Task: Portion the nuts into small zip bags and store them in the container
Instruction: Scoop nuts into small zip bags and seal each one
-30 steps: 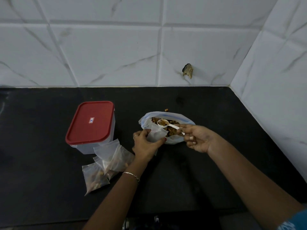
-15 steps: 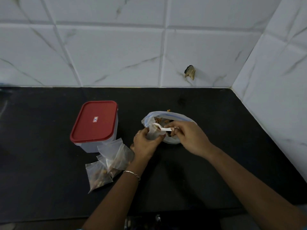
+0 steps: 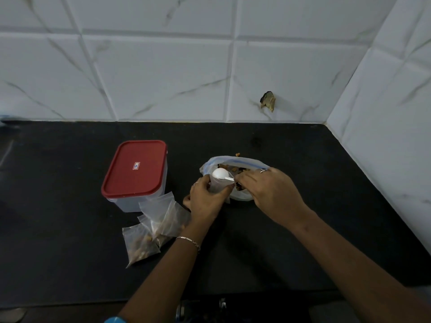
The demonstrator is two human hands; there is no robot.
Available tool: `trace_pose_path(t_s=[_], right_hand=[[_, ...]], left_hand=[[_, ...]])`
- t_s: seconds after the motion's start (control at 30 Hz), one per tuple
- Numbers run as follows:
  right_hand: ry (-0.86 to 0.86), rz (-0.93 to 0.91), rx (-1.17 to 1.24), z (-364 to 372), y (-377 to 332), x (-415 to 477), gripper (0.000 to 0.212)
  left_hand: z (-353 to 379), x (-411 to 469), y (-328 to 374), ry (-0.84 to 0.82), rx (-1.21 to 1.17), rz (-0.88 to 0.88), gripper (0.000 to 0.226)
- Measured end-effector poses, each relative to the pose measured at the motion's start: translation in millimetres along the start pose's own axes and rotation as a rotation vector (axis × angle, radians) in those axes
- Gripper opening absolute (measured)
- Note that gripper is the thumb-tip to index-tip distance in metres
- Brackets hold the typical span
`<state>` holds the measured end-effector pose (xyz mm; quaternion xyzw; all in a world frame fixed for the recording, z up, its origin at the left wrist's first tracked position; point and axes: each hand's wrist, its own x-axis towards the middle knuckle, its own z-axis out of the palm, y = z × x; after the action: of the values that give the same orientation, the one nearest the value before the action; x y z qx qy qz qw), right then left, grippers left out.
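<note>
Right hand (image 3: pixel 271 197) covers the white spoon (image 3: pixel 221 174) handle and part of the large bag (image 3: pixel 240 160) — contents of the small bag (image 3: pixel 217 186) indiscernible; both forearms cut by lower edge.

A black counter (image 3: pixel 70 229) runs to a white tiled wall at the back and right. On it stands a clear container (image 3: pixel 140 197) with a red lid (image 3: pixel 135 169). Just in front of it lie small bags of nuts (image 3: pixel 149 231), overlapping. To the right sits a large open bag of nuts (image 3: pixel 242 162), and one loose nut (image 3: pixel 237 155) lies behind it.
</note>
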<state>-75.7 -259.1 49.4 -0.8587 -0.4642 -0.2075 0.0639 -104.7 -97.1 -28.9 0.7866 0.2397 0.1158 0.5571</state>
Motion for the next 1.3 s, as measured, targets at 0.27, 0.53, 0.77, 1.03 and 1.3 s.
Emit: trace_pose_path(t_s=[0.27, 0.53, 0.77, 1.03, 1.3], right_hand=[[0.170, 0.355, 0.391, 10.9, 6.3, -12.1, 0.026], [-0.305, 0.470, 0.320, 39.5, 26.6, -3.7, 0.042], [-0.585, 0.246, -0.088, 70.4, 20.3, 54.3, 0.050], [-0.478, 0.107, 0.047, 65.1, 50.1, 36.7, 0.042], [-0.248, 0.081, 0.059, 46.6, 63.1, 9.4, 0.043]], left_hand=[[-5.0, 0.4, 2.1, -0.067, -0.003, -0.012, 0.024], [-16.2, -7.0, -13.9, -0.106, 0.187, 0.016, 0.021], [-21.3, -1.5, -25.5, -0.164, 0.229, 0.058, 0.034], [-23.8, 1.9, -23.2, -0.231, 0.221, -0.009, 0.056], [-24.7, -7.3, -15.7, -0.256, 0.166, -0.034, 0.040]])
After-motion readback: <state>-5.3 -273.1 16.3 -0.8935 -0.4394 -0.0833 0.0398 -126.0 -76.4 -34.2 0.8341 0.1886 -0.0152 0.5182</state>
